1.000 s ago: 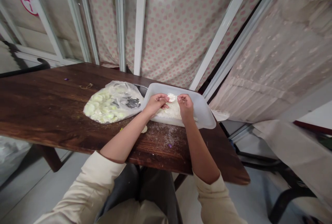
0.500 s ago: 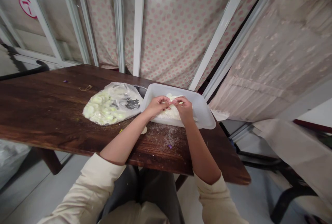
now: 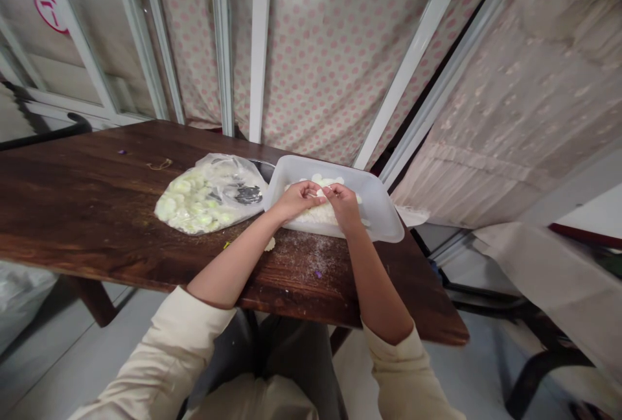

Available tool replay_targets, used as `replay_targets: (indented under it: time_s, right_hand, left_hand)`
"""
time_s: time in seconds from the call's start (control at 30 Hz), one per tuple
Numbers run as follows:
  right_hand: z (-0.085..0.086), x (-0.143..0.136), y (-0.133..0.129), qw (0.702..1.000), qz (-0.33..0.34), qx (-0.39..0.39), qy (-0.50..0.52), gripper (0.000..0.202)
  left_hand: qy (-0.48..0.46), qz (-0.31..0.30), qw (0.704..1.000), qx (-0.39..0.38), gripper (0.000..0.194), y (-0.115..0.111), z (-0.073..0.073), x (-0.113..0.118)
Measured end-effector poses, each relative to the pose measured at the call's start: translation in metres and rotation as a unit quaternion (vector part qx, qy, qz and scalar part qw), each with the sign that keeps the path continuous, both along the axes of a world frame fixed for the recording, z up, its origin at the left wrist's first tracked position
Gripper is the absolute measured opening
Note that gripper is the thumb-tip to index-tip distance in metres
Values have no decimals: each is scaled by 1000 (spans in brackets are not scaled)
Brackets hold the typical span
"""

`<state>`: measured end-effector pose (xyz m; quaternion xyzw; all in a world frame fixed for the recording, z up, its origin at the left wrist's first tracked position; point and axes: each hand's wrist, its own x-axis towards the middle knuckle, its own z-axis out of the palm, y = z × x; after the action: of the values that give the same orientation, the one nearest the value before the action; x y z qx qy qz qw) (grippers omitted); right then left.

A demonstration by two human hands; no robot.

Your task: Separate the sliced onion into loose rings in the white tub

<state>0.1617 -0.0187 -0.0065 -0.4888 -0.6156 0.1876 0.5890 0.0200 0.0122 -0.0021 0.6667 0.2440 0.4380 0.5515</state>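
In the head view, the left hand [image 3: 294,202] and right hand [image 3: 345,207] nearly meet over a white tray [image 3: 381,209], both pinching a small white piece [image 3: 321,192]. Pale slices [image 3: 318,215] lie beneath. At the tray's nine o'clock, a filled clear bag [image 3: 192,198] rests on the bench [image 3: 97,193].

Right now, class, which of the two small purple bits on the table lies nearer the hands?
The bit in front of the white tray, by the scattered pale specks; the other bit lies behind and left of the plastic bag.
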Motion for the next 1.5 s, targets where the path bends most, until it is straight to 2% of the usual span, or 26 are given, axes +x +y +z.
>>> replay_targets:
  time_s: [0.2, 0.4, 0.63, 0.8, 0.9, 1.03, 1.13, 1.23, 1.37, 1.5]
  right_hand:
    - [-2, 2, 2, 999, 10, 26, 18, 25]
    - [-5, 4, 4, 999, 7, 38, 32, 23]
    - [-4, 3, 3, 999, 10, 36, 38, 25]
    - [-6, 7, 6, 997, -39, 39, 49, 30]
    - [-7, 7, 7, 997, -63, 19, 47, 32]
    - [-3, 2, 3, 999, -30, 10, 33, 33]
    - [2, -3, -3, 1000, 11, 14, 0, 33]
    - [6, -6, -9, 998, 12, 21, -51, 32]
    - [7, -7, -9, 998, 16, 13, -61, 33]
    - [3, -4, -4, 999, 35, 16, -33, 30]
  left_hand:
    - [-46, 5, 998, -44, 36, -1, 1, 1]
    - [0, -36, 999, 2, 25, -2, 2, 0]
    - [14, 4, 1000, -5, 27, -4, 4, -1]
    - [-12, 24, 1000, -4, 29, -2, 4, -1]
    - [-20, 64, 997, -23, 24, 1, 0, 0]
    - [-2, 107, 994, -18, 16, 4, -4, 1]
    - [10, 61, 998, -25, 20, 5, -4, 2]
    - [16, 23, 999, -14, 29, 4, -2, 1]
    - [16, 27, 998, 47, 26, 5, -1, 0]
    - [-3, 30, 998, 63, 28, 5, -1, -1]
